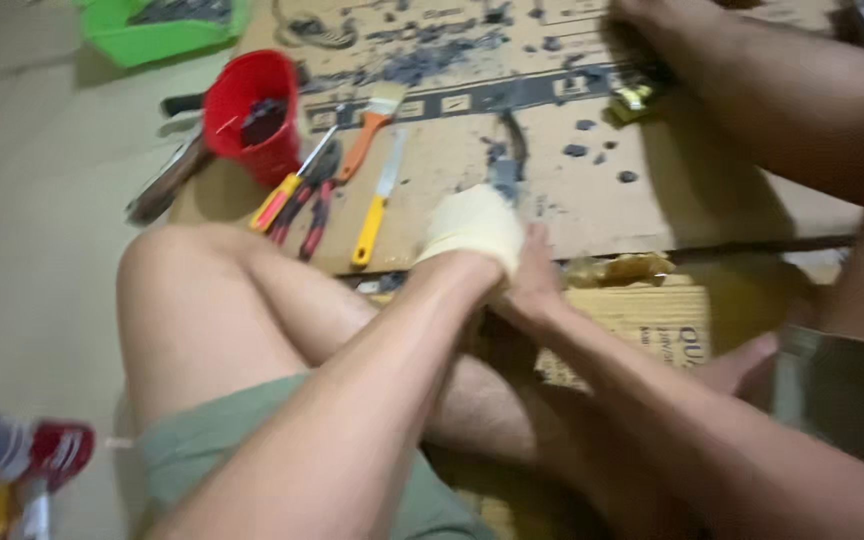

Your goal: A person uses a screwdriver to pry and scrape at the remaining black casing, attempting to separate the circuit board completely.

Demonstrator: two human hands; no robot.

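My left hand (472, 225) wears a pale yellow glove and rests at the near edge of a sheet of cardboard (652, 200). Its fingers are curled, and blur hides whether they hold anything. A dark, grey-smeared tool (507, 160) lies or sticks out just beyond the glove. My bare right hand (532, 280) presses against the glove's cuff at my left wrist, fingers pinching it. Both forearms cross above my bent bare knees.
On the cardboard lie a red cup (250, 105), a paintbrush (372, 115), a yellow-handled scraper (377, 210), red pliers (312, 210) and grey crumbs. A green tray (157, 35) sits far left. Another person's arm (772, 90) reaches in at the upper right.
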